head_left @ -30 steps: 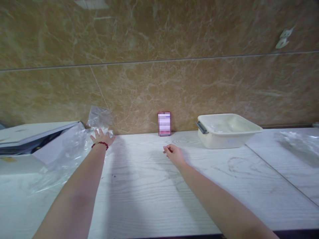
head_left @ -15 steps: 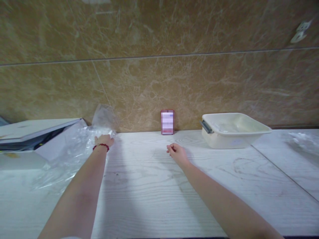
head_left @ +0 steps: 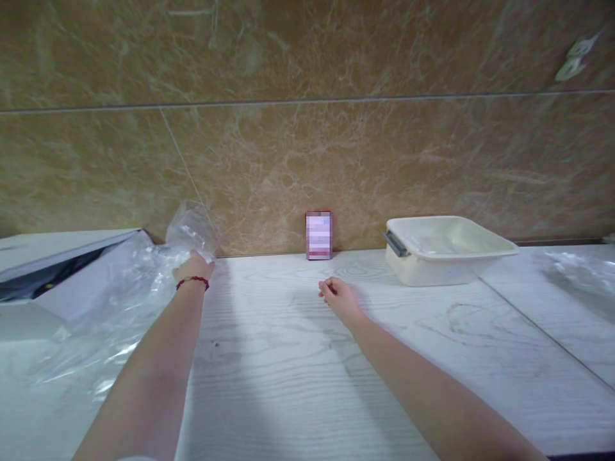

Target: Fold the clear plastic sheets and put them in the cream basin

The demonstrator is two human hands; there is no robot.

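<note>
My left hand (head_left: 193, 269), with a red bracelet at the wrist, is at a heap of clear plastic bags (head_left: 158, 275) left of centre. Its fingers reach into the crinkled film and look closed on a clear plastic bag (head_left: 189, 227) that stands up against the wall; the fingertips are partly hidden. On the white wood-grain table (head_left: 278, 358), my right hand (head_left: 340, 299) is near the middle, thumb and fingers curled together, with nothing visible in them. Behind it a phone (head_left: 319, 235) in a red case leans upright against the wall, its screen blurred.
A white box (head_left: 91, 282) with its lid partly raised and dark contents is at the left. To the right stands a cream plastic bin (head_left: 435, 269) with a grey handle clip. More clear plastic (head_left: 583, 272) lies at the far right. The brown marble wall (head_left: 336, 153) rises behind.
The view has shifted slightly. My left hand has turned a little among the plastic, and the upright bag's shape has changed slightly. My right hand stays almost still.
</note>
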